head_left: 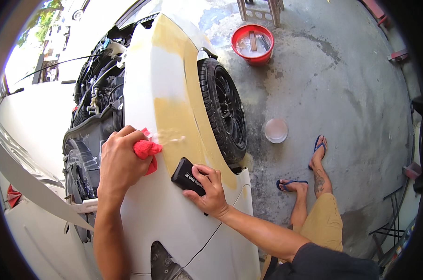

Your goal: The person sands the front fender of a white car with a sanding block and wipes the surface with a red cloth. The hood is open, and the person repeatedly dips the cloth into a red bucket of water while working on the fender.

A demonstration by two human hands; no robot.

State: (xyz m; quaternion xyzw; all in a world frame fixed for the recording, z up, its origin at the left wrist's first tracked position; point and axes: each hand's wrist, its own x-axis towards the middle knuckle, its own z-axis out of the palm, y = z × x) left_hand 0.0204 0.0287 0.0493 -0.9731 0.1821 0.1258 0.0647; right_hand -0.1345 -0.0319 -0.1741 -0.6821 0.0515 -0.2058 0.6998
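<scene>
A white car fender (143, 79) with pale yellow patches (173, 114) runs through the middle, a small wet smear showing on the yellow. My left hand (121, 158) grips a red cloth (147, 148) at the fender's inner edge, just left of that smear. Lower right of it, my right hand (206, 189) holds a black rectangular block (183, 173) on the panel where the yellow meets white; the block's underside is hidden.
The open engine bay (97, 93) lies left, the black wheel (225, 109) right. A red bucket (263, 56) holding liquid, a plastic stool (260, 9) and a pale round container (276, 130) stand on concrete (351, 140). My sandalled feet show at right; metal racks line the far right.
</scene>
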